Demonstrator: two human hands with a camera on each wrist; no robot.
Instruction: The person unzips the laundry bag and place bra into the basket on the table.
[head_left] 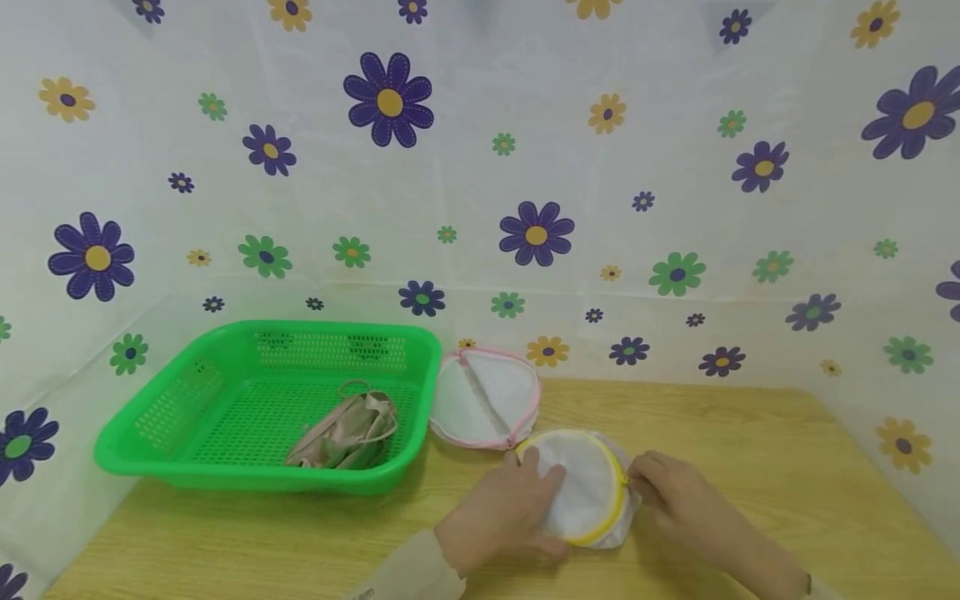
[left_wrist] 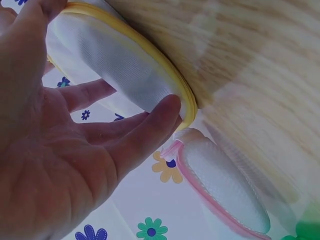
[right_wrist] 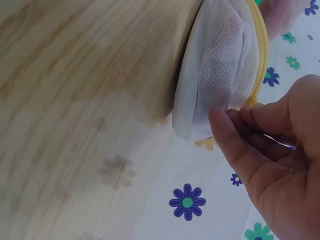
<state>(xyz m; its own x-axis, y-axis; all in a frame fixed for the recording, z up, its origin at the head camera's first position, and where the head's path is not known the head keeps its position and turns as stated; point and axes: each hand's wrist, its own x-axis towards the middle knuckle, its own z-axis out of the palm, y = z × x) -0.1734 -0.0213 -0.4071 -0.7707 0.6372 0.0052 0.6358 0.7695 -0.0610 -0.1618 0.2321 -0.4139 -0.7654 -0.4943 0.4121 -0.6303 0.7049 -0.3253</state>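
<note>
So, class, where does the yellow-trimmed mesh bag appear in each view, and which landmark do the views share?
Head: the yellow-trimmed mesh bag is below and right of centre, between the left hand and right hand.
Left wrist: top, left of centre.
Right wrist: top, right of centre, its lower end at the right hand.
Shared landmark: the wood-grain table.

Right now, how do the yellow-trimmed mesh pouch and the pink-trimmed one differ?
The left hand and right hand hold the yellow-trimmed pouch; neither holds the pink-trimmed pouch. The yellow-trimmed one lies nearer the front; the pink-trimmed one lies farther back, beside the green basket. Both are white mesh with coloured edging.
</note>
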